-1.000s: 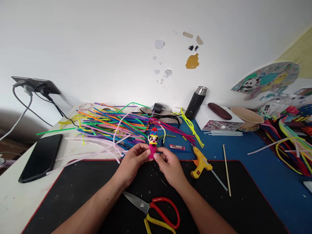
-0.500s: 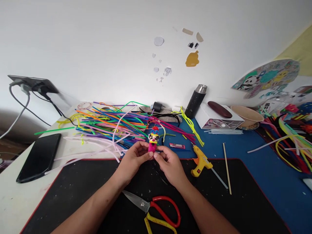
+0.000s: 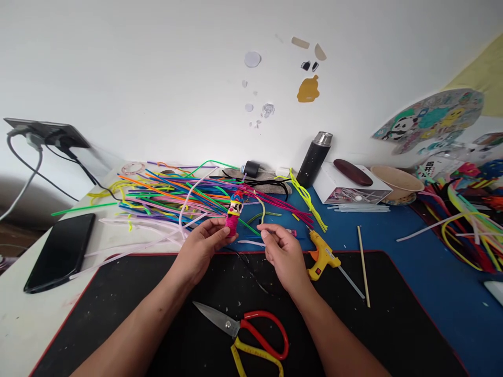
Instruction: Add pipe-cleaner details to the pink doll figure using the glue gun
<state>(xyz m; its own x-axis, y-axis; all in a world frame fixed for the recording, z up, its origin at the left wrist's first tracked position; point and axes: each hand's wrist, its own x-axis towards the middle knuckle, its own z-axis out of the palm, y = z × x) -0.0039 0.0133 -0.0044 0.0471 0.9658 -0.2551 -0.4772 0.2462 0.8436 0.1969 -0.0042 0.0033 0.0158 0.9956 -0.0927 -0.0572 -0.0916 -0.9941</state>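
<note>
One small doll (image 3: 233,213), slightly tilted, near the far edge of the black mat (image 3: 393,314), its pink body clamped between thumb and fingers of the left hand (image 3: 204,240). Right hand (image 3: 282,250) apart from it, fingers curled; cannot tell whether pinching anything. Probably light, soft-surfaced, not slippery; best held low, clear of face and hat. Also shown: one pair of scissors (image 3: 228,324), one glue gun (image 3: 324,256), one phone (image 3: 61,254); pipe cleaners (image 3: 184,196) too tangled to count.

White wall (image 3: 165,94), yellow sect. (image 3: 489,78) upper R; tbl. (image 3: 35,320) white L, blue R.
</note>
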